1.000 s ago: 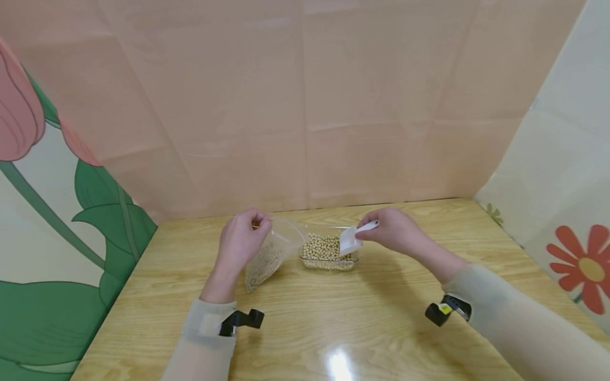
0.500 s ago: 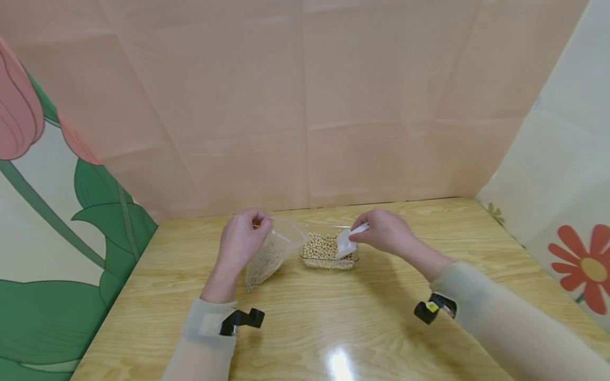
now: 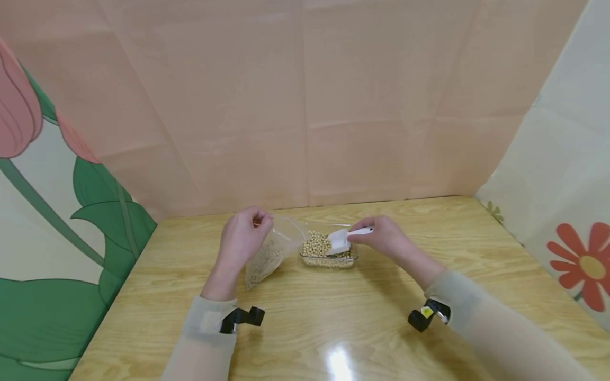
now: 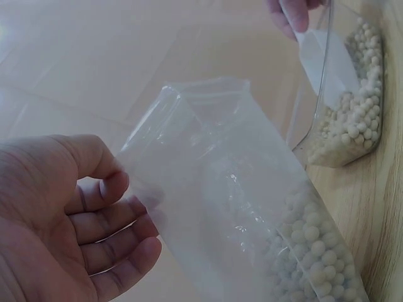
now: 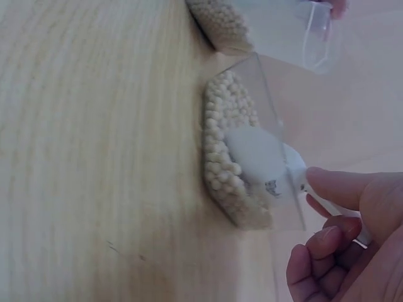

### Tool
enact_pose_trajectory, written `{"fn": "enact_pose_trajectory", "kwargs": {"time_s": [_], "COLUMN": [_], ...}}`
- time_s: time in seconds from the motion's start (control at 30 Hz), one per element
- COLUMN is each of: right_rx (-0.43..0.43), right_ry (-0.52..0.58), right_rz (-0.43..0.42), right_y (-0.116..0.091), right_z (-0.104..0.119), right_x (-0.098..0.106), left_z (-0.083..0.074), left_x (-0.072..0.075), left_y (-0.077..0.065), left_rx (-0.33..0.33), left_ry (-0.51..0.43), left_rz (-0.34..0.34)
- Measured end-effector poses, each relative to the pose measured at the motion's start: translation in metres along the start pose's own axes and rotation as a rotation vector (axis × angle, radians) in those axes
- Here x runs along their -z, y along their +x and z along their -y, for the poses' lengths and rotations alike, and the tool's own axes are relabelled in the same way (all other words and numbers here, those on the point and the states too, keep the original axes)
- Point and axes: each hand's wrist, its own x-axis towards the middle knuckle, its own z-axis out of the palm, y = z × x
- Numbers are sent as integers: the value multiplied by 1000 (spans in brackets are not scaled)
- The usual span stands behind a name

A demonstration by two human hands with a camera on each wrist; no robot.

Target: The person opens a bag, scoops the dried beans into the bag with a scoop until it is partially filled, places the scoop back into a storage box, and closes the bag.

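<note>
My left hand (image 3: 243, 235) pinches the upper edge of a clear plastic bag (image 4: 214, 163), whose lower part holds pale round beans (image 4: 318, 251). The bag's mouth gapes toward the right. Between thumb and fingers, my right hand (image 3: 381, 234) grips the handle of a white scoop (image 3: 339, 241). The scoop's blade is down among the beans (image 5: 223, 170) in a clear rectangular container (image 3: 329, 260). In the right wrist view the blade shows through the container's wall, its tip buried in beans.
The container stands on a wooden table (image 3: 305, 312), just right of the bag. A pinkish sheet (image 3: 305, 106) hangs behind the table's far edge. Flower-patterned panels (image 3: 583, 259) flank both sides.
My right hand has moved left with the scoop, whose blade has gone from the container's right end toward its middle. My left hand and the bag have hardly moved.
</note>
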Motion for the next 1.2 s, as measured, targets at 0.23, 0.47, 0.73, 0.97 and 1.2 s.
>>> {"fn": "enact_pose_trajectory", "kwargs": {"time_s": [0.23,0.47,0.73,0.97,1.2], "right_rx": [-71,-90,-93,-92,-107], "right_ry": [144,272,296,304,320], "right_rz": [-11,2,-14,6,2], "right_y": [-1,-1,2,5,5], "right_z": [-9,-16,-17,-12,-10], "right_x": [-14,-22,-33,-38,-42], "left_z": [-1,-1,0,0,-1], "left_x": [0,1,1,1,1], "left_y": [-1,-1,-1,-1,-2], "left_rx": [2,-10,-5,-14,-12], "left_ry": [0,-4,-10,-3,-6], "left_rz": [0,-4,-5,-17,-15]}}
